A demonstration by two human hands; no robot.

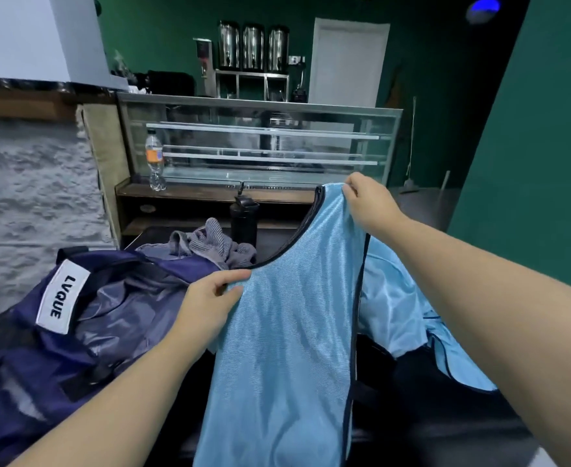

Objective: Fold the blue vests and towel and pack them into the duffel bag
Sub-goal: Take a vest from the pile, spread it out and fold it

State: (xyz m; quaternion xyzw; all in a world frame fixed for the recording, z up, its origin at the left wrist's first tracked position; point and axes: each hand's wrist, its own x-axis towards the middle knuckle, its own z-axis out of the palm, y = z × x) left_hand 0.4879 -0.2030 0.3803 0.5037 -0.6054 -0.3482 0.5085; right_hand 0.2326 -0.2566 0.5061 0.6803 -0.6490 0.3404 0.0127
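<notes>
Step in hand, as I read it: the first blue vest (284, 332) is lifted and held out for folding; nothing looks folded or packed yet.

Taking the duffel bag (85, 318) as my landmark. It lies open, mouth up, white label showing. The held vest hangs just to its right, draped downward off both hands.

Left hand (210, 301): thumb and fingers pinching the vest's upper left edge, close to the bag's right rim. Right hand (368, 203): fingers curled round the top of the shoulder strap, well right of the bag and higher than the left hand. The cloth hangs below both grips, so the vest sits tilted.

More light-blue fabric (402, 298), likely a second vest, lies further right of the bag. The grey towel (206, 244) is crumpled just beyond the bag's far edge.

Next move, my judgement: level the two grips, then fold it in half; slippery mesh, may slide.
</notes>
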